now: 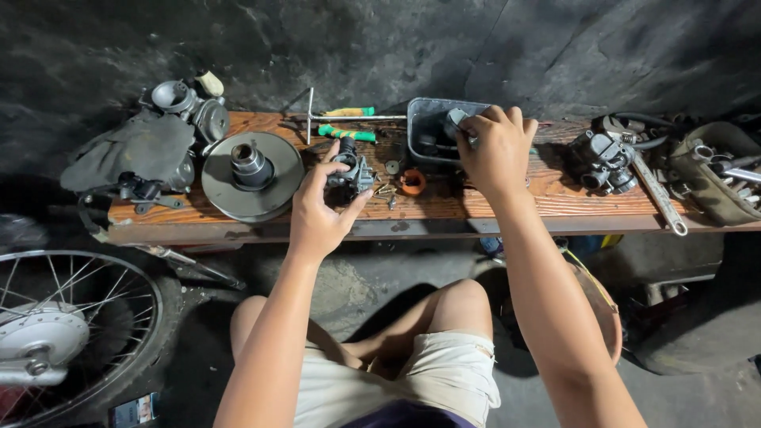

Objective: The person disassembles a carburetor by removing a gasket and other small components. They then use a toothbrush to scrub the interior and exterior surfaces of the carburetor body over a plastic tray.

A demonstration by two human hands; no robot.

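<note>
Inside left-hand (pixel 317 212) grip, carburetor (pixel 351 176)

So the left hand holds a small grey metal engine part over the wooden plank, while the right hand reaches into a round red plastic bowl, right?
Not quite. In the head view the right hand reaches into a rectangular grey metal tray, not a red bowl. The left hand does hold the small grey metal engine part over the wooden plank.

One head-worn view looks steeply down from above the seated person's lap, facing the long reddish wooden plank worktop (pixel 555 194) at twelve o'clock, near enough that both forearms fill the lower frame. No second view exists.
</note>
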